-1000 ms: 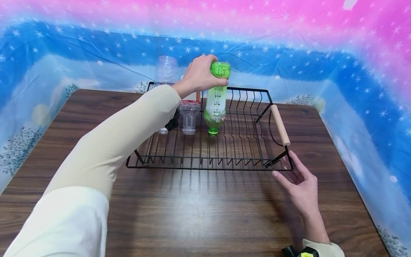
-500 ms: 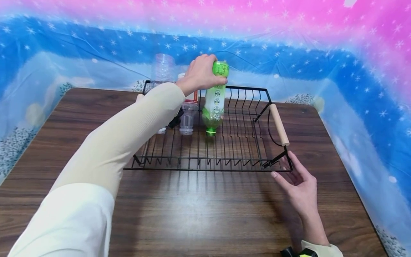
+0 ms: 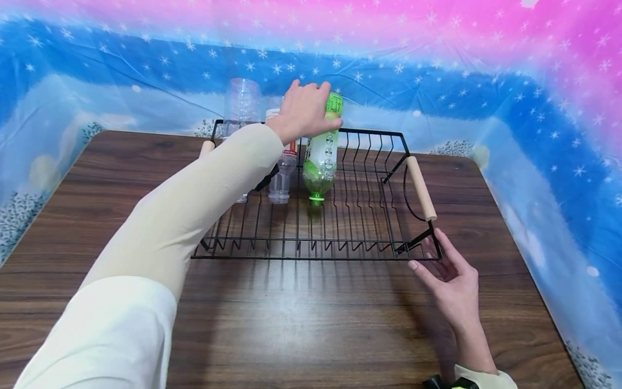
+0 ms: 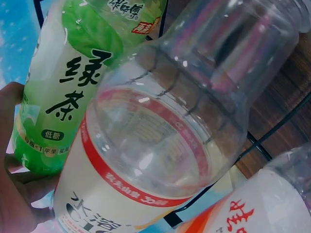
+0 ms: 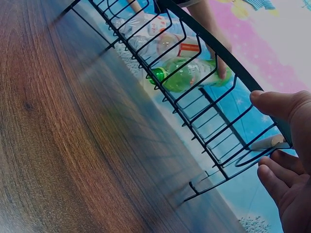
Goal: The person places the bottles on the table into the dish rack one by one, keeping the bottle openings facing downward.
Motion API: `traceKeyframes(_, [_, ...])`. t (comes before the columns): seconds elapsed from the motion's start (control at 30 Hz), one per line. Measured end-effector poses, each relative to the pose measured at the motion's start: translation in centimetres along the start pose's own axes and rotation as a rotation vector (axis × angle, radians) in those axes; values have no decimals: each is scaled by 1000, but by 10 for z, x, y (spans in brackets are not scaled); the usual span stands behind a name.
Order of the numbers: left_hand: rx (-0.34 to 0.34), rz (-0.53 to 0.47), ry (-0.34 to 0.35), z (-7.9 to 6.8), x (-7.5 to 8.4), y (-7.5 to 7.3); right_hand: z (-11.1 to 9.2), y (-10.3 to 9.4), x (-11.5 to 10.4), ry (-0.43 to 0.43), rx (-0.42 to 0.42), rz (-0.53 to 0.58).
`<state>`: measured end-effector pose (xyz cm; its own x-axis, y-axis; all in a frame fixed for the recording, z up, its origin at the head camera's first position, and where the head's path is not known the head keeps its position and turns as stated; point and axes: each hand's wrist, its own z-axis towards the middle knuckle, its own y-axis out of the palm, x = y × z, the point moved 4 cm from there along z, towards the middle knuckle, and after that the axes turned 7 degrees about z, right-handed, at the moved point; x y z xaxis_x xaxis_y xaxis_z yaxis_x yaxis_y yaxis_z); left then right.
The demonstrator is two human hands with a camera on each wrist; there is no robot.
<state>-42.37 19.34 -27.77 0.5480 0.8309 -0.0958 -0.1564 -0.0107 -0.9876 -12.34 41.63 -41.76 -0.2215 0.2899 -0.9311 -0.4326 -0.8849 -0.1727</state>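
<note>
My left hand (image 3: 303,111) grips a green tea bottle (image 3: 320,156) near its base. The bottle stands cap-down in the black wire dish rack (image 3: 371,132), its top leaning slightly right. In the left wrist view, fingers (image 4: 14,194) lie against the bottle's green lower label. Beside it are an upside-down clear bottle with a red-and-white label (image 4: 121,182) and another bottle with a white and orange label (image 4: 233,213). At the rack's front right corner, my right hand (image 3: 457,294) holds the frame, thumb on the rim in the right wrist view.
The rack stands on a dark wood table (image 3: 291,324) and has a pale wooden handle (image 3: 420,189) on its right side. A large clear bottle (image 3: 243,100) rises at its left, partly hidden by my left sleeve. A snowflake-patterned cloth (image 3: 437,92) surrounds the table.
The head view has shifted slightly. The green tea bottle leans a little more to the right at its top, still in my left hand. My right hand stays at the rack's corner.
</note>
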Motion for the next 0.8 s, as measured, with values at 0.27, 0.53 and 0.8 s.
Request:
traceKeyframes(0.27, [-16,32,2,0,-5,7,-1,-1,1,22,-15,-28])
traceKeyframes(0.53, [-16,47,0,-4,-6,8,2,-1,4,30,-21,-39])
traceKeyframes(0.8, [14,37,24,-8,-4,5,4,-4,5,74,-19,-95])
